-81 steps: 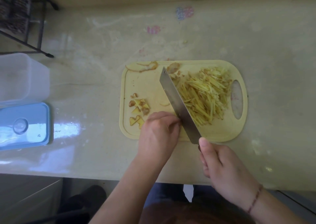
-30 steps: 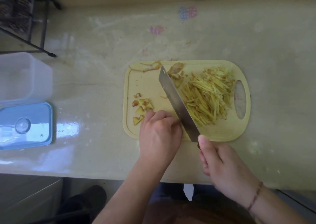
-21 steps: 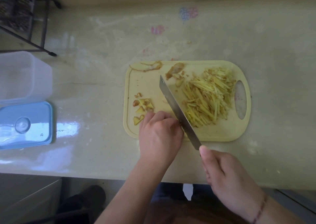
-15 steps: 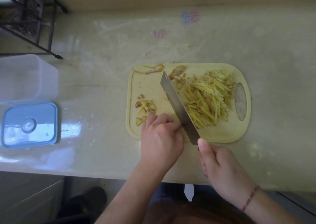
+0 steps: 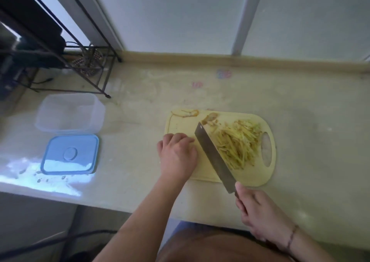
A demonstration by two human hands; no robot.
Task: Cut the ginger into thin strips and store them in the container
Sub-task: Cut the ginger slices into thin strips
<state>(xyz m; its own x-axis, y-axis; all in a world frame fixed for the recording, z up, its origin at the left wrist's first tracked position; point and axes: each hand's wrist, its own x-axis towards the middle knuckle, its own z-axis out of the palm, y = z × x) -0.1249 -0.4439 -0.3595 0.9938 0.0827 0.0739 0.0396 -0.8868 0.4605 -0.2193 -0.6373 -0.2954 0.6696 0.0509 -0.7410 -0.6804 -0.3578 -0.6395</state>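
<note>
Ginger strips (image 5: 238,143) lay in a loose heap on the right half of the cutting board (image 5: 180,124), between the knife (image 5: 213,154) and the board's oval handle hole. The knife's broad blade ran diagonally across the board, its square tip toward the board's far edge and its heel at the board's near edge, with the strips touching or just beside its right face. The right hand (image 5: 260,217) was off the near edge of the board, its fingers wrapped round the knife's handle and the thumb laid along it toward the blade; a thin bracelet sat on that wrist. The left hand (image 5: 178,153) rested on the left half of the board, knuckles up and fingers curled under; whether they held any ginger beneath them could not be made out. Peel scraps (image 5: 187,113) lay at the board's far edge, some over its rim. The board sat on a pale counter (image 5: 300,105). Well to the left of the board stood the clear container (image 5: 70,112), uncovered, and its blue lid (image 5: 70,154) lay flat just nearer than it. Farther left of the board and toward the wall stood a black wire rack (image 5: 88,65).
</note>
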